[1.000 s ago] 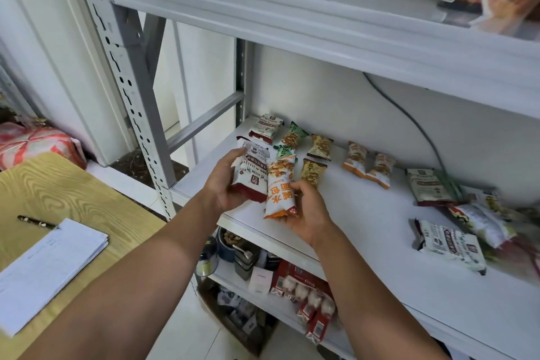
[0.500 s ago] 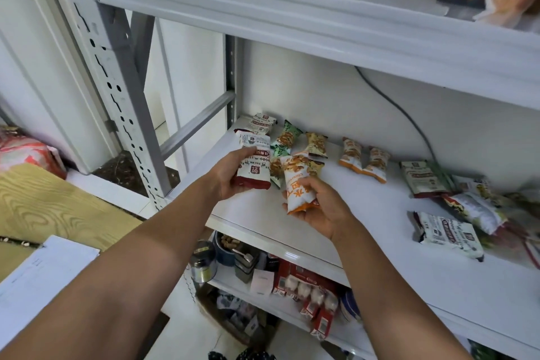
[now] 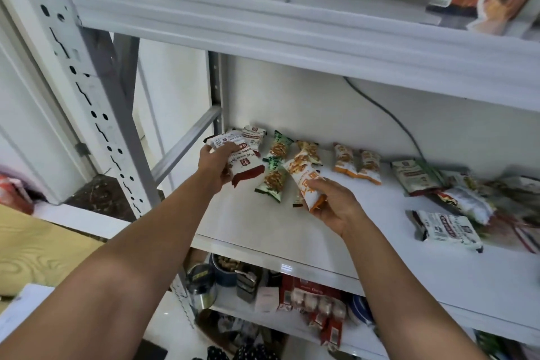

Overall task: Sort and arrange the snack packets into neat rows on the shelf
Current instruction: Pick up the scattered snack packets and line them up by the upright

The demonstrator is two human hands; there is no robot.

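At far right of the shelf, the packet pile is blurred and cut off; labels unreadable. Left hand grips a white-and-maroon packet at the shelf's left end. Right hand grips an orange-and-white packet over the green packets; its print is half hidden.

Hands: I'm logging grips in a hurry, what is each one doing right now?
Left hand: closed, holding a red-and-white packet.
Right hand: closed, holding an orange-and-white packet.
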